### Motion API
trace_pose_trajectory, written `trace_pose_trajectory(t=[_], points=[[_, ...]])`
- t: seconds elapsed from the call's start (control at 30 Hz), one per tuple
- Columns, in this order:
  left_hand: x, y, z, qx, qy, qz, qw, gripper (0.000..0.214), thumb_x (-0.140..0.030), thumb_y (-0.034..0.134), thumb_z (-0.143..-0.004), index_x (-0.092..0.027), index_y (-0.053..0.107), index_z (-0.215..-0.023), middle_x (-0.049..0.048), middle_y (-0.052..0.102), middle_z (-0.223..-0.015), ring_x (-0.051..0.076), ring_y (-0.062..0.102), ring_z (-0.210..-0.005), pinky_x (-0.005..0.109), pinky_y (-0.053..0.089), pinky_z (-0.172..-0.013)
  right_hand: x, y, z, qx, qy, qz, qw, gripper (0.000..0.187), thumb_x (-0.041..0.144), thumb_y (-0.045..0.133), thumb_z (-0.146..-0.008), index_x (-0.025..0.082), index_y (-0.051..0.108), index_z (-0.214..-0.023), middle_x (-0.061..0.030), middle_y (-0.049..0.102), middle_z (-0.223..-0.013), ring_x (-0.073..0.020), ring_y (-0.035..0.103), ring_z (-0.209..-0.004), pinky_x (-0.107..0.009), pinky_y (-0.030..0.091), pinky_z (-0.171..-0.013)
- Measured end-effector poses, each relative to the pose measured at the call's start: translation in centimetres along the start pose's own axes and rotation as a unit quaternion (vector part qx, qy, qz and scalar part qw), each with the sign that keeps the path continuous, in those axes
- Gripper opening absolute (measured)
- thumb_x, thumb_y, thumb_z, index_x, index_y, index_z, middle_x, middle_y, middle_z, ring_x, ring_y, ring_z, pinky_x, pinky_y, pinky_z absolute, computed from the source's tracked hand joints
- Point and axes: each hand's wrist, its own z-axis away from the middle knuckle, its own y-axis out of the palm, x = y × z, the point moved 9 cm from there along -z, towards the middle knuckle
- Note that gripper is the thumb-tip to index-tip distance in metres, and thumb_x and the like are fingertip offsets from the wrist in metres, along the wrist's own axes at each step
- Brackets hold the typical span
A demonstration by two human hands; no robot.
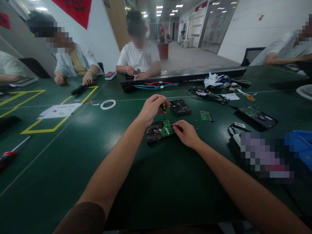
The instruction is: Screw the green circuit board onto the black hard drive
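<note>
A hard drive (pixel 153 134) lies on the green table, its green circuit board (pixel 167 129) facing up. Above it, my left hand (pixel 153 106) is closed around a small screwdriver (pixel 164 106) with a yellow and black handle, its thin shaft pointing down at the board. The fingers of my right hand (pixel 187 133) are pinched at the drive's right edge; their tips are partly hidden. Just behind sits a second hard drive (pixel 180 107). A loose green circuit board (pixel 206 116) rests to the right, with tiny bits nearby.
Another drive (pixel 257 117) with a cable lies at right, near a blue bin (pixel 302 146). Cables and white-blue gloves (pixel 215 79) are farther back. A tape roll (pixel 108 104), paper (pixel 59 110) and a red-handled screwdriver (pixel 8 157) are left. Several people sit around the table.
</note>
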Motion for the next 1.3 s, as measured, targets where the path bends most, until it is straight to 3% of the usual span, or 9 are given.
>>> trace_pose_trajectory(t=[0.2,0.53,0.9,1.3], points=[[-0.06,0.27,0.14,0.006,-0.012,0.006,1.0,0.015,-0.031,0.062,-0.086,-0.018,0.06,-0.093,0.0098,0.076,-0.095,0.019,0.071,-0.086,0.026,0.053,-0.063,-0.01,0.0,0.1,-0.002,-0.001,0.001,1.0,0.019,0.029,0.059,-0.099,0.022,0.073,-0.11,-0.0087,0.071,-0.11,-0.0228,0.067,-0.1,-0.038,0.054,-0.086],[-0.62,0.05,-0.18,0.01,0.04,-0.054,0.998,0.023,-0.033,0.06,-0.085,-0.015,0.074,-0.089,0.0078,0.067,-0.092,0.016,0.062,-0.085,0.023,0.052,-0.058,0.25,-0.02,-0.01,0.004,0.0,0.008,1.0,0.019,0.027,0.059,-0.098,0.02,0.073,-0.11,-0.0089,0.07,-0.107,-0.0229,0.066,-0.098,-0.037,0.053,-0.082],[-0.28,0.05,-0.03,-0.005,0.01,-0.003,1.0,0.014,-0.028,0.06,-0.084,-0.018,0.063,-0.094,0.0065,0.071,-0.088,0.019,0.069,-0.084,0.025,0.052,-0.058,0.12,-0.02,-0.04,0.004,0.003,0.004,1.0,0.02,0.028,0.059,-0.098,0.021,0.073,-0.11,-0.0092,0.07,-0.108,-0.0231,0.066,-0.098,-0.037,0.054,-0.081],[-0.2,0.24,-0.38,0.027,0.033,-0.025,0.999,0.025,-0.031,0.053,-0.086,-0.014,0.072,-0.09,0.0122,0.072,-0.103,0.021,0.068,-0.094,0.026,0.054,-0.061,0.03,0.05,0.04,-0.003,-0.006,-0.001,1.0,0.02,0.028,0.058,-0.099,0.021,0.073,-0.111,-0.009,0.07,-0.108,-0.023,0.066,-0.099,-0.038,0.054,-0.084]])
